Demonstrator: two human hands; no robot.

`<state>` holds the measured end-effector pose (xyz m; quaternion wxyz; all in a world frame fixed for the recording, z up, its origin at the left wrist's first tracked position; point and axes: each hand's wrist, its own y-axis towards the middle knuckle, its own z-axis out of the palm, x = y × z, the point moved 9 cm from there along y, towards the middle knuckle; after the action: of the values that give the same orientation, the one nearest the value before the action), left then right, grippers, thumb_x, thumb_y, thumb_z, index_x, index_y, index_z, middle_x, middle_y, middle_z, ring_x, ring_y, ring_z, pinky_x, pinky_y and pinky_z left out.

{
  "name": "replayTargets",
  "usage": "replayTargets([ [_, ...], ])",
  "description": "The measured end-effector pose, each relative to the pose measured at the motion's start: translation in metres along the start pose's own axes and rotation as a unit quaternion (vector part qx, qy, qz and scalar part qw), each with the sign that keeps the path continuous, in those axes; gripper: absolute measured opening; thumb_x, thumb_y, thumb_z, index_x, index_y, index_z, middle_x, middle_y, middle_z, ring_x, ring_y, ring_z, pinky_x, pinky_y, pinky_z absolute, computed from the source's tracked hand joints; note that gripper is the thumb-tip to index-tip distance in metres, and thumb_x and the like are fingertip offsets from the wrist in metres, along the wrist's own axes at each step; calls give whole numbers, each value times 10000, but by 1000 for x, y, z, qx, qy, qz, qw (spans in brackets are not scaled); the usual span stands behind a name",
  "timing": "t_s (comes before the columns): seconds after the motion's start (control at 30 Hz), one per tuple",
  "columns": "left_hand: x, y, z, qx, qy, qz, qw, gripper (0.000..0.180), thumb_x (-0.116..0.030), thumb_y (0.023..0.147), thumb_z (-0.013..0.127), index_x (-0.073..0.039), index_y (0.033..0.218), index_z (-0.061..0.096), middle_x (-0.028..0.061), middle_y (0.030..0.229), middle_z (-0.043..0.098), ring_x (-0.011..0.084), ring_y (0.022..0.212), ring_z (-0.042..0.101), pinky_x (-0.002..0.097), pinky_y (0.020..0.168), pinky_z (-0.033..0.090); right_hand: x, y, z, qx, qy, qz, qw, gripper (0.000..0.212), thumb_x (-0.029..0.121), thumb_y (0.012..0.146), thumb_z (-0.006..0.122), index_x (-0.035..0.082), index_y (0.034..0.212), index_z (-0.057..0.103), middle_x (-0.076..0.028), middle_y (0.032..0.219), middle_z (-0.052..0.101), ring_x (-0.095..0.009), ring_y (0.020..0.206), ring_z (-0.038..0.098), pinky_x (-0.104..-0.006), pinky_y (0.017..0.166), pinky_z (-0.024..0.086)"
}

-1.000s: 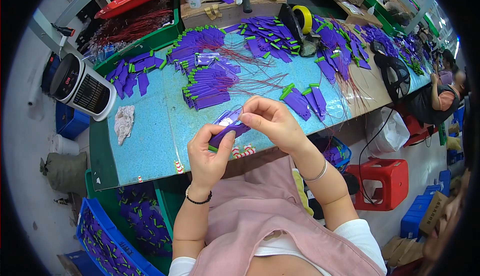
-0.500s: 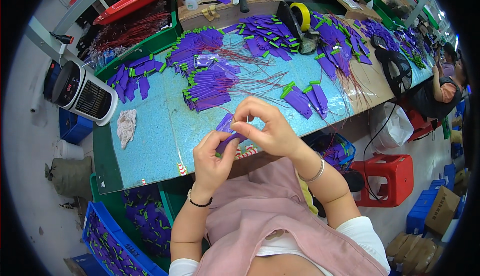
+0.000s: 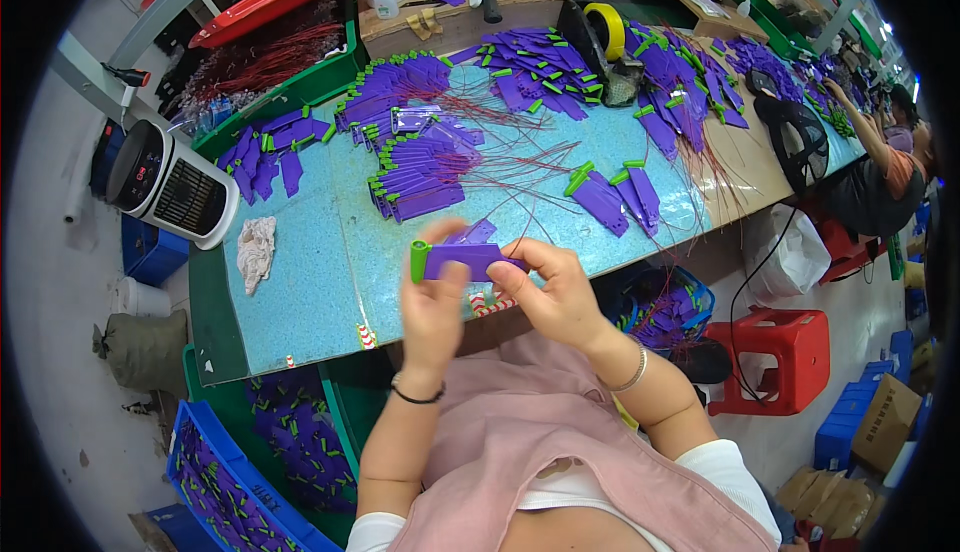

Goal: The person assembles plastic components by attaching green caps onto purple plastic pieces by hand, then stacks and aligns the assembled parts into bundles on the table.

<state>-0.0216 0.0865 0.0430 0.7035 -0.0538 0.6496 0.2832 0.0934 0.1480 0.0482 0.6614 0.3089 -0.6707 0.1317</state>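
Purple pack now nearer, partly behind both hands.

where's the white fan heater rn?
Head view, far left: the white fan heater with a black grille stands at the left end of the blue-topped table, beside a crumpled white cloth and loose purple plastic tags.

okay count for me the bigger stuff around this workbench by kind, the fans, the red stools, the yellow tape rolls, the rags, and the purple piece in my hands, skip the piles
White fan on the bench: 1
Black fan on the bench: 1
Red stool: 1
Yellow tape roll: 1
White rag: 1
Purple piece with green cap, held between left hand and right hand: 1
Total: 6
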Motion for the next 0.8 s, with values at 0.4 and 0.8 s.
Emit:
replayTargets([
  [0.4, 1, -17, 29, 184, 280, 43, 941, 103, -90, 834, 571, 1, 837, 618, 177, 690, 589, 354, 605, 577, 384, 516, 430, 35, 8, 1, 111, -65, -162, 979, 170, 117, 765, 658, 18, 893, 605, -65, 785, 566, -175, 728, 507, -277, 616, 397],
  [0.8, 28, -39, 32, 184, 114, -138, 966, 197, -133, 882, 527, 23, 801, 618, 137, 700, 617, 316, 665, 601, 355, 600, 456, -1, -15, -4, 95, -103, -77, 987, 166, 158, 760, 672, 39, 824, 577, -75, 795, 529, -218, 761, 501, -317, 693, 384],
])
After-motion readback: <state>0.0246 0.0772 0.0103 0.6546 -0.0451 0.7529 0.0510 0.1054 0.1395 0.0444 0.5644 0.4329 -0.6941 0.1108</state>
